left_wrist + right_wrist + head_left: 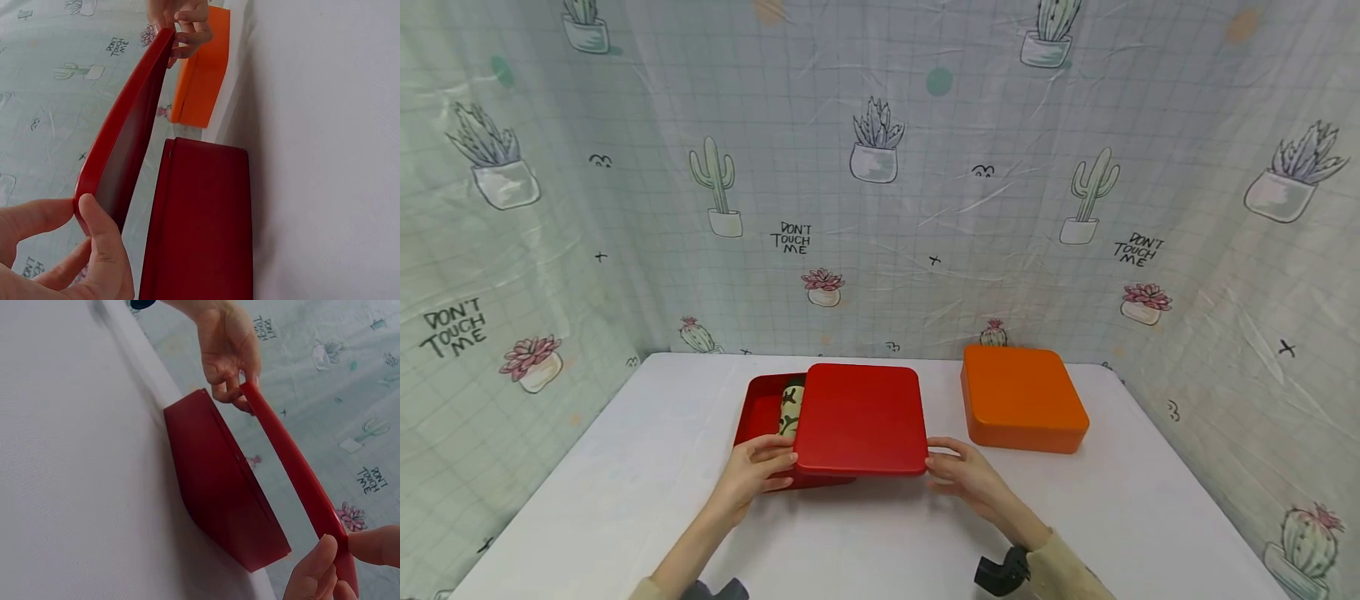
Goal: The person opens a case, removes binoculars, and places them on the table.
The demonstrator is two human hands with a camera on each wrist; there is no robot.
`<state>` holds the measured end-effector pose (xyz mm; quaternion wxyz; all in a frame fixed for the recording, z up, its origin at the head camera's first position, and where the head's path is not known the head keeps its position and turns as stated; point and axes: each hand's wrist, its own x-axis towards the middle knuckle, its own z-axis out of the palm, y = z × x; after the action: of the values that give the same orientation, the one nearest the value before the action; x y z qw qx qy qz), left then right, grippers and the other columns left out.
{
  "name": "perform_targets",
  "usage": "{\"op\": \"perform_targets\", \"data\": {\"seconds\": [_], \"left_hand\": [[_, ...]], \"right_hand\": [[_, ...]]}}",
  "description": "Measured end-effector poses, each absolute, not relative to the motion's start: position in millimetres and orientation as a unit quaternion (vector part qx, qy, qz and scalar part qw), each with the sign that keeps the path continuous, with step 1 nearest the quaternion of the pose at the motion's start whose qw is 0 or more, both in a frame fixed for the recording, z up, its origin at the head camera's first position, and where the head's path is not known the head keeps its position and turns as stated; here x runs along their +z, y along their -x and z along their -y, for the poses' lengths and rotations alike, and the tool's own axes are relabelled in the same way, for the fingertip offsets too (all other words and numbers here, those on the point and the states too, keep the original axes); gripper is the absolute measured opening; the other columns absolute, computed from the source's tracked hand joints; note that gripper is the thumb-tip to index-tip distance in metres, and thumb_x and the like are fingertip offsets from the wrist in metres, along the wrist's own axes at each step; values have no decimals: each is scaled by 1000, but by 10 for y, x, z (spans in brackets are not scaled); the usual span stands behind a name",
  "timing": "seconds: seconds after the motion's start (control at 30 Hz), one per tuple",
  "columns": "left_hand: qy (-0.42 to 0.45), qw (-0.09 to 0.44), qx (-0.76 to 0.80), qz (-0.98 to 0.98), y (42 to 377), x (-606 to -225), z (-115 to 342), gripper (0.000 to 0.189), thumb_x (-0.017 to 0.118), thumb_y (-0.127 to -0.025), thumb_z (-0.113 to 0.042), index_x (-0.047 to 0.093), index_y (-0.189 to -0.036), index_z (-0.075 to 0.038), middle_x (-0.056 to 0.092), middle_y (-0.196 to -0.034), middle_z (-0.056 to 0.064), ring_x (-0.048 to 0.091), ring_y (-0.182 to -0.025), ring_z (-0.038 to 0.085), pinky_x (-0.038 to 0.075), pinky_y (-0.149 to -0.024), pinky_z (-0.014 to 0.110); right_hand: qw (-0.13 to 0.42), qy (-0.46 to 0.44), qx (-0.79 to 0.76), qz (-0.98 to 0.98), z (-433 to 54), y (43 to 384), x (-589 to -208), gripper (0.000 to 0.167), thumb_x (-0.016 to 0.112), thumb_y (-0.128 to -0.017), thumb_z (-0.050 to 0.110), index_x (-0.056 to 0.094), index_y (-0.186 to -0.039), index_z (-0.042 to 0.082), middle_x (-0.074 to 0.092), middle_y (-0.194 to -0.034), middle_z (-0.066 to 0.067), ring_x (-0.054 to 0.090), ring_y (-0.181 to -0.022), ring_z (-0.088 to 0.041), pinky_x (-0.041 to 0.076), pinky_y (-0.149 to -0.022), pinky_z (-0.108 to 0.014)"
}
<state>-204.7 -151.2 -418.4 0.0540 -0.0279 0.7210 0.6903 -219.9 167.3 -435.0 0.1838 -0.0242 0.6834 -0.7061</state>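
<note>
A red lid [861,421] hangs above and to the right of its red box [752,410], held between both hands. My left hand [754,471] pinches the lid's left edge, thumb and fingers on either side of the rim, as the left wrist view shows. At the opposite edge, my right hand [966,475] pinches the rim likewise. Inside the open box, a cream-coloured item with dark markings [790,408] shows at the left; the lid hides the rest. Both wrist views show the gap between the lid [294,462] and the box [215,481].
An orange box [1024,400] with its top on stands at the back right of the white table [880,542]. Behind and beside the table hangs a sheet [880,250] printed with cacti. Dark wrist mounts [1002,572] sit on both forearms.
</note>
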Motion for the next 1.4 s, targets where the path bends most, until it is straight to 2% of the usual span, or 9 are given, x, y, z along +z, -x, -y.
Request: {"op": "perform_targets", "data": {"seconds": [0.13,0.43,0.63,0.9,1.1,1.4], "left_hand": [[20,63,697,-714,2049,-4197,1465,41,59,-83,-9,47,-118,9,64,-88,1,63,-76,9,55,-68,31],[13,65,694,-717,2081,-4238,1354,40,58,-85,-10,48,-119,7,65,-95,6,63,-80,11,55,-68,33],[4,70,696,-715,2103,-4253,1294,41,59,-84,-11,48,-119,8,65,-97,10,64,-81,13,55,-69,35],[-25,88,710,-698,2097,-4205,1211,45,58,-85,-12,46,-123,9,65,-102,13,65,-83,15,54,-73,35],[-53,108,710,-694,2100,-4214,1175,46,55,-87,-14,43,-125,9,62,-110,19,65,-91,23,54,-74,36],[-51,131,719,-680,2117,-4244,1108,46,54,-88,-18,44,-124,10,63,-106,12,65,-89,24,53,-75,36]], "right_hand": [[180,21,-704,-686,-1724,2179,-4356,55,59,-85,22,36,-129,-3,61,-105,-5,61,-88,-15,49,-87,-40],[173,8,-702,-691,-1834,2167,-4374,57,58,-85,23,33,-131,-2,60,-109,-6,60,-90,-17,49,-87,-41],[172,7,-705,-688,-1901,2156,-4362,59,58,-86,23,32,-132,-2,61,-105,-2,59,-90,-16,49,-88,-39],[154,-1,-699,-699,-2012,2152,-4357,60,57,-86,24,30,-134,-1,59,-111,-5,60,-92,-14,50,-86,-36],[159,0,-701,-695,-2118,2151,-4353,61,55,-87,24,27,-135,-2,61,-106,1,59,-92,-14,49,-88,-37],[172,0,-711,-682,-2219,2142,-4312,61,52,-89,23,25,-137,-2,63,-104,5,59,-92,-12,45,-93,-41]]}}
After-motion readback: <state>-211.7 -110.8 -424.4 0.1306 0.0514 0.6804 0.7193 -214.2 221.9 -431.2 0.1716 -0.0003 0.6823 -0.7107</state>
